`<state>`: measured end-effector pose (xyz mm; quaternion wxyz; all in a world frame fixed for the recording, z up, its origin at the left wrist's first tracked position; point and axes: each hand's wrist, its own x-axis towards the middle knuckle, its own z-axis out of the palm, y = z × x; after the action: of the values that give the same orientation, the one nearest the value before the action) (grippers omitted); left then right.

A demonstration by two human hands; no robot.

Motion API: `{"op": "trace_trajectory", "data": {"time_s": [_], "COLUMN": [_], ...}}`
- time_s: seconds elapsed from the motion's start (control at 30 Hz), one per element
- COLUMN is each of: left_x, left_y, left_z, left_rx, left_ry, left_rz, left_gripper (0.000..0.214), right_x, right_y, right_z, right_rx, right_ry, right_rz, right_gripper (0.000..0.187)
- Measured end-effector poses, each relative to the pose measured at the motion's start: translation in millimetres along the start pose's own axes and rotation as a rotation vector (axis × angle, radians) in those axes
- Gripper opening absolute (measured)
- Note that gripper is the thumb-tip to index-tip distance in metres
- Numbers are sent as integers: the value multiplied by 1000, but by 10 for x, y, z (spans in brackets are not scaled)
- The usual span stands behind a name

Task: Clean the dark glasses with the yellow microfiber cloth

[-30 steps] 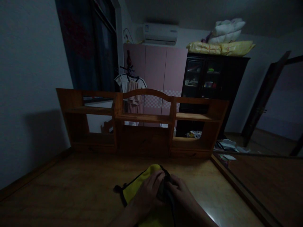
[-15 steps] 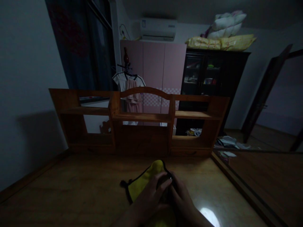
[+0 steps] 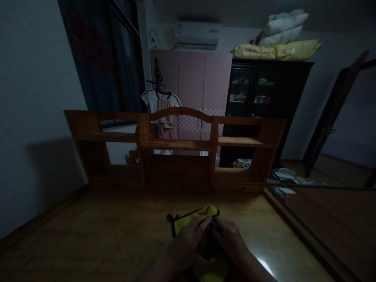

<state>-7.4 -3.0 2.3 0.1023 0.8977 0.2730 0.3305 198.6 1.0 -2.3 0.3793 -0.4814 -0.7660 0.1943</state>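
On the near middle of the wooden tabletop (image 3: pixel 117 231), the left hand (image 3: pixel 189 239) has its fingers bent over a black-edged yellow cloth item (image 3: pixel 182 222); the right hand (image 3: pixel 231 237) grips its right side. Steady left-hand support should help the right fingers work evenly.

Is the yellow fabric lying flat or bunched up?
Bunched up: the yellow fabric humps up at its far end, beyond the left hand and right hand.
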Motion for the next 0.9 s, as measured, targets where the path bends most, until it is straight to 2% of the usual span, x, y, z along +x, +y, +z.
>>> {"op": "trace_trajectory", "data": {"time_s": [0.3,0.47,0.57,0.7,0.9], "left_x": [15,-5,-32,-38,-9], "left_y": [34,7,-30,-46,-20], "left_z": [-21,-5,32,35,-5], "left_rx": [56,34,62,117,160], "left_ry": [76,153,155,116,75], "left_rz": [-72,-149,-142,-67,-28], "left_gripper": [97,98,100,107,113], "right_x": [15,37,35,-7,-58], "right_y": [-134,-134,-103,-126,-170], "right_z": [53,237,293,249,154], "right_rx": [284,765,898,830,385], "right_ry": [41,-37,-83,-72,14], "right_rz": [30,274,308,221,88], "right_gripper": [28,48,53,45,38]}}
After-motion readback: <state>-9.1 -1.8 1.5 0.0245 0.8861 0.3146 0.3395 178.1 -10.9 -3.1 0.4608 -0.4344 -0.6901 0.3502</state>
